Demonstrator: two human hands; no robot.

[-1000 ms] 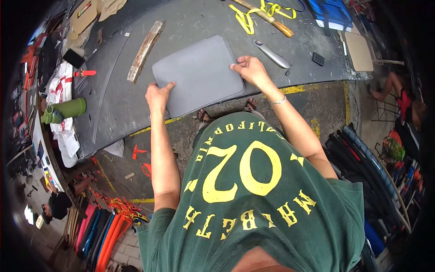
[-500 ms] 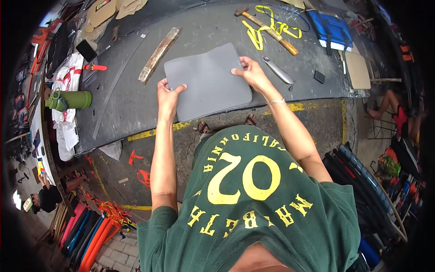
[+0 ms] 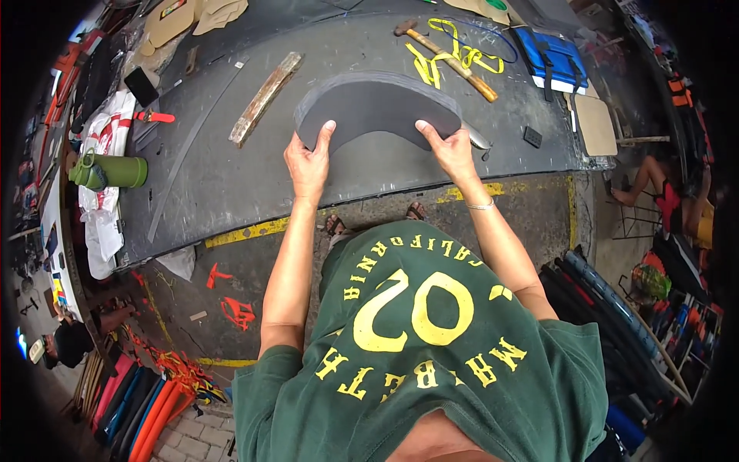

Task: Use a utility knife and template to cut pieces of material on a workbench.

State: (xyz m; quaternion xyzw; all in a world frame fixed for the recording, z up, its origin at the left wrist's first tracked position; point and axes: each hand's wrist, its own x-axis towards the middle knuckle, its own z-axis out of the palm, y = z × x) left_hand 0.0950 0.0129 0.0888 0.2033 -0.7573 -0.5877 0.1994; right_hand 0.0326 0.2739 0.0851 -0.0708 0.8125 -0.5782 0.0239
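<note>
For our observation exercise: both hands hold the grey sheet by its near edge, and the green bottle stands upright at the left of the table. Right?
Not quite. The head view shows the bottle lying on its side. Both hands, left and right, do hold the sheet by its near edge.

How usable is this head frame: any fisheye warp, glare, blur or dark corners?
Head view: strong fisheye, so the dark workbench edge bows and the corners go black. Light is even and soft, with no harsh glare. The left hand, right hand and the grey sheet they grip are sharp; rim clutter is smeared.
</note>
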